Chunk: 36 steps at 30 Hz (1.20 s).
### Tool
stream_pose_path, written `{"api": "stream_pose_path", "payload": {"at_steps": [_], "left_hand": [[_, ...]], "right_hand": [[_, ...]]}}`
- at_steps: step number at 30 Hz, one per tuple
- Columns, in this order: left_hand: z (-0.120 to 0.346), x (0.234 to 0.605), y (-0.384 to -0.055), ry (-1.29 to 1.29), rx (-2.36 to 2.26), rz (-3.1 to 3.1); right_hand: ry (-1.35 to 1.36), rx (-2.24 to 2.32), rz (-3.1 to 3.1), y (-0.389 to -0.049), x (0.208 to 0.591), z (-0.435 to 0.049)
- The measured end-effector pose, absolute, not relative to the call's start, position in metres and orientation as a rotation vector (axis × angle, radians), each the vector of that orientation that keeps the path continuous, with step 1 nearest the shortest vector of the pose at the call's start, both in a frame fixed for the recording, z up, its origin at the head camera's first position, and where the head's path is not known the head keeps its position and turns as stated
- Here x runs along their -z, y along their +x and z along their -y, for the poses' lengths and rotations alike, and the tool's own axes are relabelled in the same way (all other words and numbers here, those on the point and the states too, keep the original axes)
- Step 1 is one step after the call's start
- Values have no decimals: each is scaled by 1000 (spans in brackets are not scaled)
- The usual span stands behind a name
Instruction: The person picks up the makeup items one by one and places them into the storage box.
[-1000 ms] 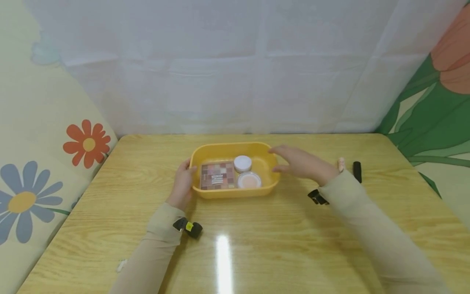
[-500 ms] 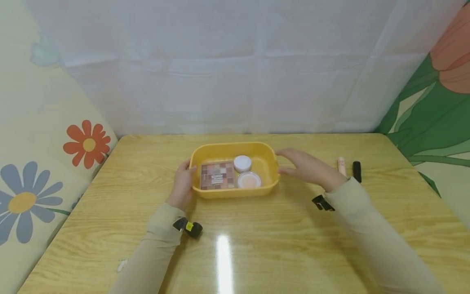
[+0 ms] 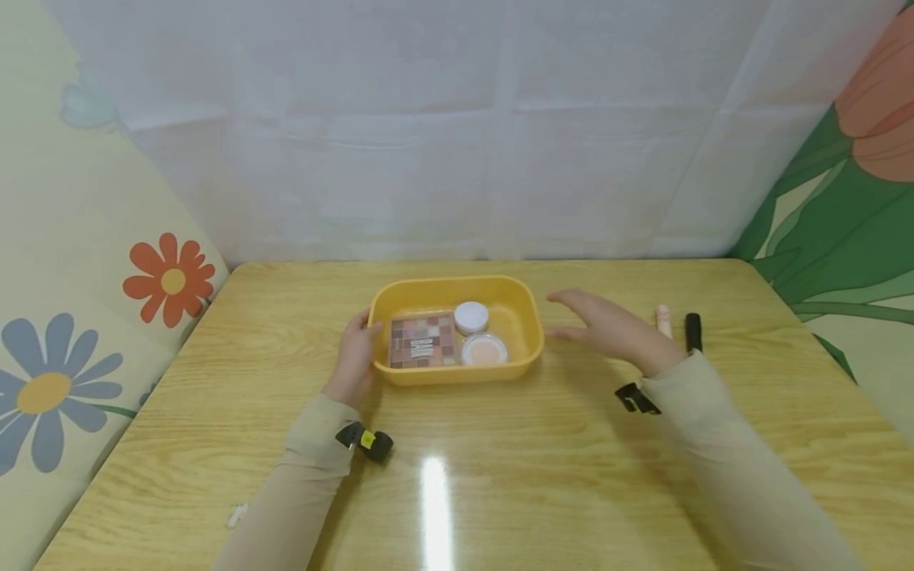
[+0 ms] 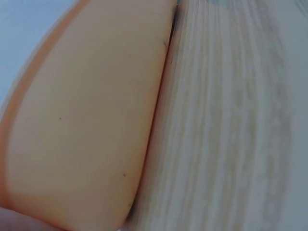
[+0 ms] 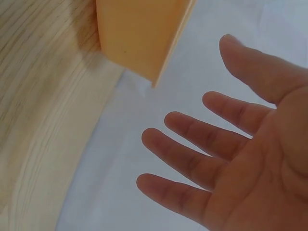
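Observation:
A yellow plastic storage bin [image 3: 428, 377] stands on the wooden table in the head view. My left hand [image 3: 351, 361] grips its left end, thumb over the rim and the other fingers largely hidden. Inside lie an eyeshadow palette [image 3: 423, 341], a white-lidded round jar [image 3: 472, 317] and a round compact with a clear rim [image 3: 485, 350]. Just off the bin's right end, my right hand [image 3: 607, 329] holds nothing. Its fingers are spread and straight in the right wrist view, apart from the bin wall [image 5: 137, 38]. The left wrist view is filled mostly by the bin's outer side [image 4: 86, 115].
Right of the bin, behind my right wrist, lie a pale pink tube [image 3: 664, 321] and a black tube [image 3: 693, 331]. A small white piece [image 3: 237, 515] is beside my left forearm. White cloth [image 3: 457, 143] hangs behind the table's back edge.
My right hand has drawn away to the right, from the bin's right rim to a small gap off it. The left hand, the bin and its contents stay in place.

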<state>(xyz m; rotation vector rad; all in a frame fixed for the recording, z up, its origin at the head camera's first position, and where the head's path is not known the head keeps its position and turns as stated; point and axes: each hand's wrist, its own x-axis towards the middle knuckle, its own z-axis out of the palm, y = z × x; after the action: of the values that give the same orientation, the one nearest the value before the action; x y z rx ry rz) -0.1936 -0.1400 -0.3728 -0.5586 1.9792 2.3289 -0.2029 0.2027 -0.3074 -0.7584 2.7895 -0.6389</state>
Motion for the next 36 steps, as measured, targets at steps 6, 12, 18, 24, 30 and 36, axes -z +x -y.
{"api": "stream_pose_path", "payload": {"at_steps": [6,12,18,24,30,36], "left_hand": [[140,374,-194,-558,-2332,-1980],[140,375,-194,-534,-2350,-1980],[141,375,-194,-517,-2365,-1966],[141,375,-193,-503,-2381,-1946],[141,373,-192,-495,-2386,-1947],[141,374,-192,-493,-2386,-1949]], "right_hand": [[-725,653,-2786,-200,308,-209],[-706,667,-2788,-198,311,-215],[-684,706,-2794,-197,316,-221],[-636,708,-2805,-195,318,-229],[-593,694,-2833,-193,318,-236],[-551,692,-2850,-191,317,-242]]}}
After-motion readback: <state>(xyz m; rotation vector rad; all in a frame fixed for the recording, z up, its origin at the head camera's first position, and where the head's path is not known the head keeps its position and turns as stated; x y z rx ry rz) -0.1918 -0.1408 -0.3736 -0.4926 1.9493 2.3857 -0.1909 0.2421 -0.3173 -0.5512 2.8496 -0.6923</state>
